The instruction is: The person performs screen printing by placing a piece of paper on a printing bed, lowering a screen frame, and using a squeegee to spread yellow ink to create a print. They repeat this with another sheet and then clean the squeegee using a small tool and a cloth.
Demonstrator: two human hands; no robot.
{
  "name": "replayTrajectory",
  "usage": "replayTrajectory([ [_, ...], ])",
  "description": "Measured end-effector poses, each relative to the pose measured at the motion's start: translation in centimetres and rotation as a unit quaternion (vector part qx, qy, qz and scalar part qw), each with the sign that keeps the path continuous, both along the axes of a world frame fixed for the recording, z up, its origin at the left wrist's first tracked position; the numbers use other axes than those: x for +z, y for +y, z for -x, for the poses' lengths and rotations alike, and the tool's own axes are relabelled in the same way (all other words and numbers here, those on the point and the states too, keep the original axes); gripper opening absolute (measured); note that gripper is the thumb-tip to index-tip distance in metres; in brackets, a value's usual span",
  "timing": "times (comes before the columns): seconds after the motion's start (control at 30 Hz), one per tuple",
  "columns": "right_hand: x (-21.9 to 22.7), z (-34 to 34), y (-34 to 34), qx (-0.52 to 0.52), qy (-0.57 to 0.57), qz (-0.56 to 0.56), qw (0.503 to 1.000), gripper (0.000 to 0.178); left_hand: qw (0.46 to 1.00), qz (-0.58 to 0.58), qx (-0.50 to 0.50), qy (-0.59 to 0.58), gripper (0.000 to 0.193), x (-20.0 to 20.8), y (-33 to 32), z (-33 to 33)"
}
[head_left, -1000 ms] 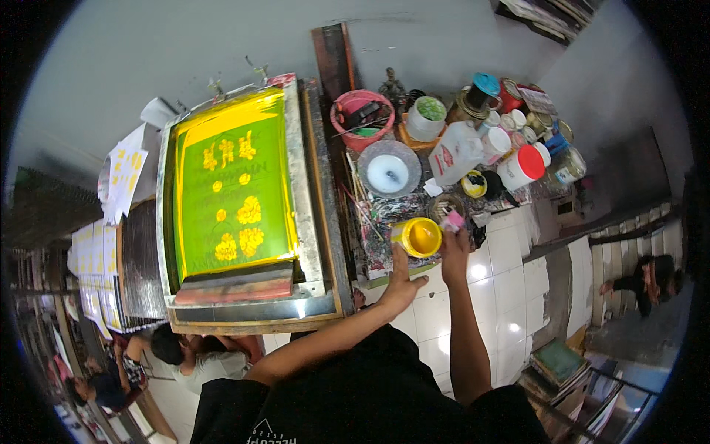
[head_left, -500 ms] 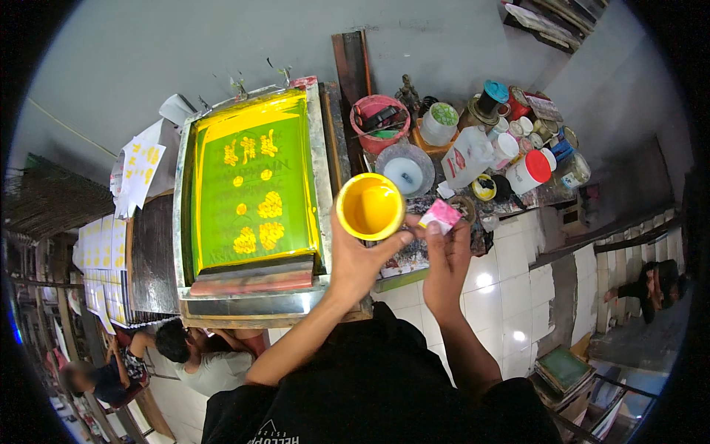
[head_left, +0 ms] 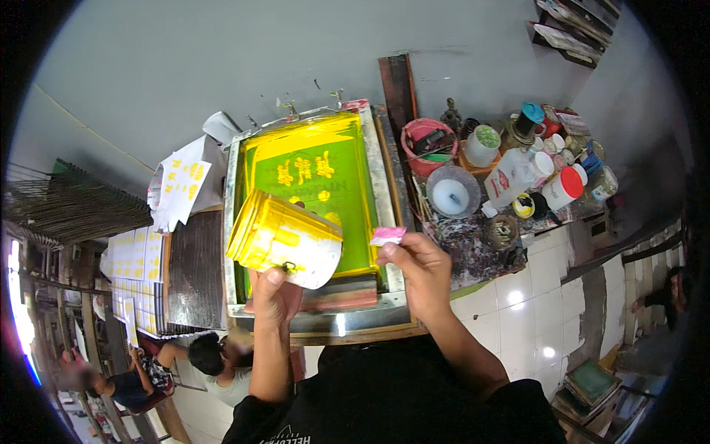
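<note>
My left hand (head_left: 275,297) grips a yellow-smeared plastic tub (head_left: 296,235), tipped on its side with its mouth toward the left. Beneath it lies a silk-screen frame (head_left: 381,177) with green mesh (head_left: 274,159), yellow ink round the margins and yellow stencil shapes. Whether ink is running from the tub cannot be seen. Between the thumb and fingers of my right hand (head_left: 425,270) is a small pink-and-white piece (head_left: 387,235), flat like a card or scrap, near the frame's right edge. A reddish wooden squeegee (head_left: 336,297) rests along the near end of the screen.
On the right, a stained bench holds a pink basin (head_left: 427,137), a bowl of whitish liquid (head_left: 450,198), a clear jug (head_left: 510,180) and several jars. Printed sheets (head_left: 181,181) and a drying rack (head_left: 137,259) are at left. Two people sit at lower left.
My left hand has carried the tub leftward over the screen and tipped it from upright onto its side. My right hand has moved left with the pink-and-white piece. The view has shifted.
</note>
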State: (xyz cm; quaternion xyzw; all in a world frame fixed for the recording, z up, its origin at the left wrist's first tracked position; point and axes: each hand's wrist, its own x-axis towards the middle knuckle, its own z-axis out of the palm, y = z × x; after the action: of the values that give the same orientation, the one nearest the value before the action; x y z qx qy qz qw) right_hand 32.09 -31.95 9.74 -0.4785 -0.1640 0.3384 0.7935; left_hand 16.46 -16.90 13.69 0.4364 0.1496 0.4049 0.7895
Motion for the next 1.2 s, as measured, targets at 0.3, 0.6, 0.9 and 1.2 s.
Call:
replayTrajectory([
  [0.3, 1.3, 5.2, 7.4, 0.065, 0.026, -0.048, 0.996, 0.017, 1.0, 0.006, 0.005, 0.026, 0.105, -0.2, 3.4, 3.0],
  [0.6, 1.2, 7.8, 9.0, 0.025, -0.004, -0.043, 0.999, 0.015, 0.997, 0.06, 0.021, 0.035, 0.09, -2.3, 5.0, 5.6],
  [0.9, 0.8, 9.3, 9.0, 0.01, 0.012, -0.067, 0.998, 0.014, 0.993, -0.03, 0.06, 0.095, 0.085, -3.2, 5.4, 6.1],
  [1.2, 1.9, 8.7, 9.1, 0.047, 0.072, -0.148, 0.985, 0.014, 0.998, -0.008, 0.053, 0.038, 0.087, 0.2, 5.6, 6.9],
])
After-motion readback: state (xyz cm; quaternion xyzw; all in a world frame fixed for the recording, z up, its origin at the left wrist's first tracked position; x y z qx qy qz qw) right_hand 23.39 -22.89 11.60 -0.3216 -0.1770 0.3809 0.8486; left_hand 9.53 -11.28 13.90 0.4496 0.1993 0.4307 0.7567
